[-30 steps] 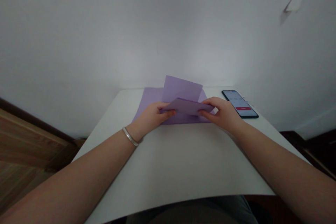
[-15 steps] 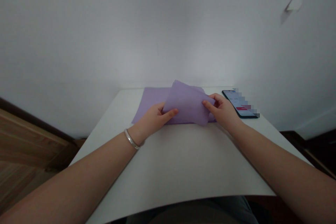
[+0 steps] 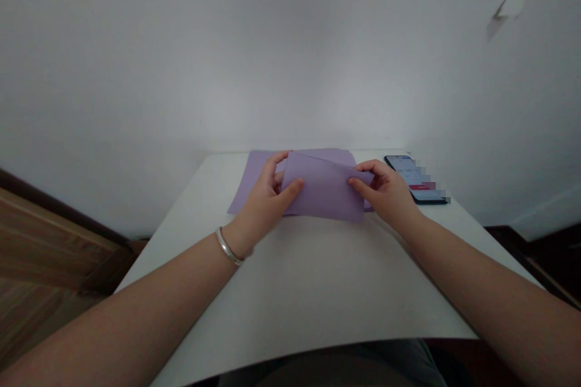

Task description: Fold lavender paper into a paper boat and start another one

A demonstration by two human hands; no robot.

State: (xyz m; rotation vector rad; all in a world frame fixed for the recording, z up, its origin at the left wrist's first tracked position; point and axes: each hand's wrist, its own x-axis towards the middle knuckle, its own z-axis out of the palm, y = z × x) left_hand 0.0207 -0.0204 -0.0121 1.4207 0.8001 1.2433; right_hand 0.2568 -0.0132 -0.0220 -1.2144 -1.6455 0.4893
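A piece of purple paper (image 3: 324, 187) is held up between both hands, tilted toward me. My left hand (image 3: 267, 196) grips its left side, thumb on the near face and fingers behind and at the top edge. At the upper right corner, my right hand (image 3: 379, 187) pinches the paper between thumb and fingers. Beneath and behind it lie more purple sheets (image 3: 256, 178), flat on the white table; how many I cannot tell.
On the right of the table (image 3: 313, 290) lies a phone (image 3: 408, 178) with its screen lit, partly pixelated. A pale wall (image 3: 290, 60) rises behind the table. Wooden furniture (image 3: 49, 242) stands at the lower left.
The held paper's upper left corner has come down and the piece now sits more level. My left hand has shifted up, its fingers reaching the top edge. My right hand barely moved.
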